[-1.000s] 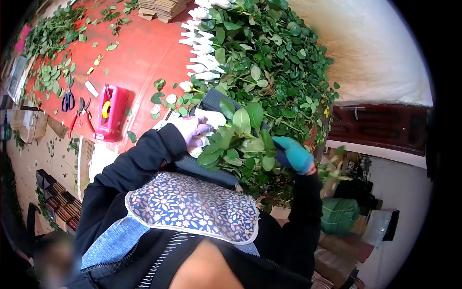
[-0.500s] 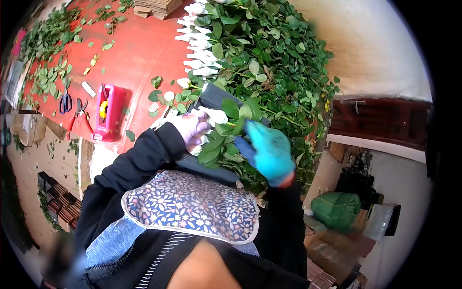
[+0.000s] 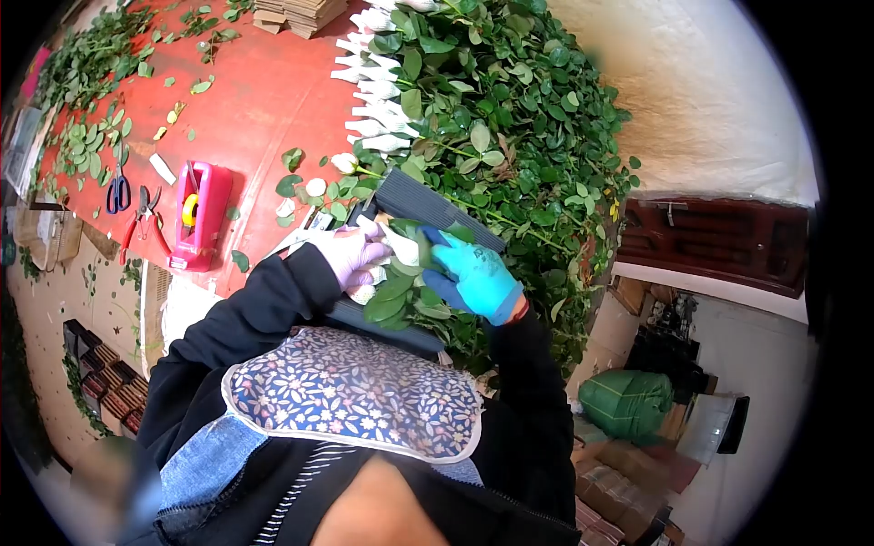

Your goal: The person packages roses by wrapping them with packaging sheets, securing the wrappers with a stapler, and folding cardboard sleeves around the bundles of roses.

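Observation:
My left hand (image 3: 350, 258), in a lilac glove, is closed on a rose whose head is wrapped in a white net sleeve (image 3: 401, 246). The blossom itself is hidden in the wrapping. Just to the right, my right hand (image 3: 475, 278), in a turquoise and blue glove, has its fingers curled round the leafy stem close below the sleeve. Green rose leaves (image 3: 391, 298) stick out between and below both hands. Under them lies a dark grey ribbed stand (image 3: 428, 207), partly covered by the foliage.
A big heap of leafy stems (image 3: 519, 118) with white-sleeved heads (image 3: 378, 114) lies beyond, beside an unwrapped white rose (image 3: 344, 163). On the red table (image 3: 264, 100) are a pink tape dispenser (image 3: 202, 218), pruning shears (image 3: 146, 223), scissors (image 3: 118, 191) and loose leaves.
My right hand has moved left and slightly up, from the leaves toward the sleeved head. My left hand still holds the rose, nearly in place.

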Available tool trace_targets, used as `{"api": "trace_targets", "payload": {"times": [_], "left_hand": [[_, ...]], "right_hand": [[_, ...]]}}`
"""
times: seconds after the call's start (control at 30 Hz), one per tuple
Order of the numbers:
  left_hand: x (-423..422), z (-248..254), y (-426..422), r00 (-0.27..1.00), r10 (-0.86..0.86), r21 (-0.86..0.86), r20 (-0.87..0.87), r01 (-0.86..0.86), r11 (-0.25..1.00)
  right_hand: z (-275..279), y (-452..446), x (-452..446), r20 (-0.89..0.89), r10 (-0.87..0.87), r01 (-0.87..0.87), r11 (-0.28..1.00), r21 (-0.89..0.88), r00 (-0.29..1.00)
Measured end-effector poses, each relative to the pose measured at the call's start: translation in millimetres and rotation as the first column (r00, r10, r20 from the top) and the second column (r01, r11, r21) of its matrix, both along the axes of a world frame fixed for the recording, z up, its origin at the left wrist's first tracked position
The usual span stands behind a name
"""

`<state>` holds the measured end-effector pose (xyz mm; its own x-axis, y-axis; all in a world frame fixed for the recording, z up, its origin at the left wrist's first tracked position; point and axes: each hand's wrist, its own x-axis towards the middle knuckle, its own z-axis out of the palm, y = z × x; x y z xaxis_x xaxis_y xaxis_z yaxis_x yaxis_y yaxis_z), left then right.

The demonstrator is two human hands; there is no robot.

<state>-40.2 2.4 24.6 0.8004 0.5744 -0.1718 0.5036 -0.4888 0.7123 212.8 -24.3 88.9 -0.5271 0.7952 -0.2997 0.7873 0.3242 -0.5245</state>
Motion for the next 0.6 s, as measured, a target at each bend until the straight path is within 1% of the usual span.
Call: {"api": "trace_targets", "payload": {"times": [0.03,0.07,0.1,0.13,0.17,0.2,0.27,0.3,0.33,0.4,0.43,0.47,0.53,0.57,0.6], "left_hand": [[-1.4,-1.9,-1.3,0.999,0.019,0.050,0.026,-0.020,0.999],[-2.5,-3.9,-2.2,0.998,0.033,0.098,0.052,-0.038,0.994],[-3.0,-6.7,-2.7,0.998,0.025,0.094,0.049,-0.029,0.995],[-3.1,-9.9,-3.0,0.994,0.047,0.081,0.100,-0.055,0.995],[-3.1,-12.5,-3.0,0.986,0.069,0.067,0.150,-0.079,0.995],[-3.5,-14.1,-2.3,0.988,0.057,0.066,0.146,-0.067,0.996],[-2.7,-16.0,-3.3,0.966,0.085,0.062,0.244,-0.103,0.993],[-1.6,-18.9,-4.7,0.961,0.094,0.077,0.259,-0.117,0.990],[-1.5,-18.9,-5.3,0.963,0.087,0.074,0.255,-0.109,0.991],[-1.9,-15.0,-3.1,0.971,0.097,0.037,0.221,-0.108,0.994],[-2.2,-13.9,-2.5,0.972,0.096,0.038,0.216,-0.106,0.994],[0.5,-8.0,-4.0,0.975,0.094,0.033,0.200,-0.102,0.994],[0.7,-7.7,-2.5,0.978,0.090,0.028,0.188,-0.097,0.995],[0.3,-7.0,-4.2,0.976,0.098,0.012,0.192,-0.103,0.995],[0.9,-8.2,-4.4,0.975,0.103,-0.004,0.197,-0.104,0.995]], "right_hand": [[-7.5,1.0,2.3,-0.166,-0.050,0.046,0.999,-0.028,0.985],[-11.4,2.8,2.1,-0.168,-0.057,0.052,0.998,-0.034,0.984],[-15.2,4.7,0.5,-0.183,-0.086,0.066,0.992,-0.111,0.979],[-20.1,6.0,-1.3,-0.198,-0.117,0.080,0.979,-0.186,0.973],[-26.4,7.6,-6.0,-0.172,-0.061,0.037,0.990,-0.140,0.983],[-27.5,7.8,-6.8,-0.176,-0.073,0.048,0.989,-0.141,0.982],[-23.6,6.7,-7.3,-0.034,-0.104,0.097,0.980,-0.174,0.994],[-25.8,7.4,-7.4,0.111,-0.090,0.106,0.982,-0.155,0.990],[-26.2,5.4,-6.8,0.108,-0.097,0.113,0.981,-0.159,0.989],[-25.0,5.1,-5.9,0.135,-0.120,0.135,0.985,-0.109,0.983],[-20.7,3.2,-7.2,0.225,-0.099,0.114,0.992,-0.055,0.969],[-13.6,-0.5,-3.7,0.216,-0.100,0.114,0.992,-0.054,0.971],[-7.6,-4.4,2.9,0.319,-0.030,0.026,1.000,0.018,0.947],[-3.5,-8.7,6.3,0.287,-0.033,0.018,0.998,0.054,0.957],[-2.6,-12.5,5.7,0.286,-0.037,0.023,0.998,0.054,0.958]]}}
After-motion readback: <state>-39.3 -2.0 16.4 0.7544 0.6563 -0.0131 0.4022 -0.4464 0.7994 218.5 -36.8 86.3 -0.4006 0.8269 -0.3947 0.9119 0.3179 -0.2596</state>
